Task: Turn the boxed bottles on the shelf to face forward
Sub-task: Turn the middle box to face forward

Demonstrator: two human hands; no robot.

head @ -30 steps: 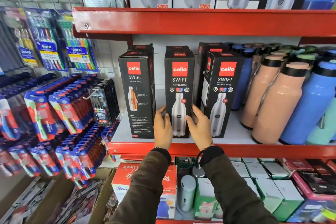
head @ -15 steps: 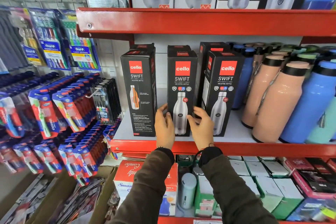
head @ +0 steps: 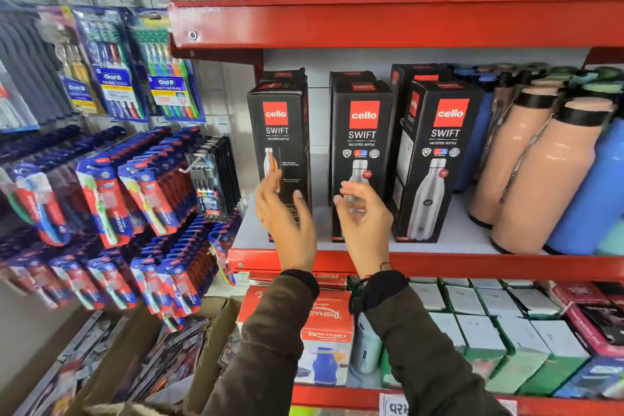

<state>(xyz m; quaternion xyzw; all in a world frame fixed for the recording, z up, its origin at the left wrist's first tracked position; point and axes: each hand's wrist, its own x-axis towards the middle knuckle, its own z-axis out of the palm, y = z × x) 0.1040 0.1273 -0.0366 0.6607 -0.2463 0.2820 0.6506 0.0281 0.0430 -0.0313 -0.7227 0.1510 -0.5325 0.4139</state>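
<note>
Shelf (head: pixel 439 265): red front lip, white deck, centre of frame.
Left box (head: pixel 278 132): black Cello Swift carton at 12 o'clock, upright, side panel with a small orange bottle facing out.
Middle box (head: pixel 363 132): just to 3 o'clock of it, upright, front panel with a steel bottle facing out.
Right box (head: pixel 439 159): further toward 3 o'clock, turned slightly, side face showing.
Left hand (head: pixel 287 216): open, fingers spread, blurred, in front of the left box's lower half; contact unclear.
Right hand (head: pixel 363 213): open, fingers curled loosely, before the middle box's lower half; contact unclear.
Loose bottles (head: pixel 540 172): peach and blue, at 3 o'clock.
Toothbrush packs (head: pixel 111 196): hanging at 9 o'clock.
</note>
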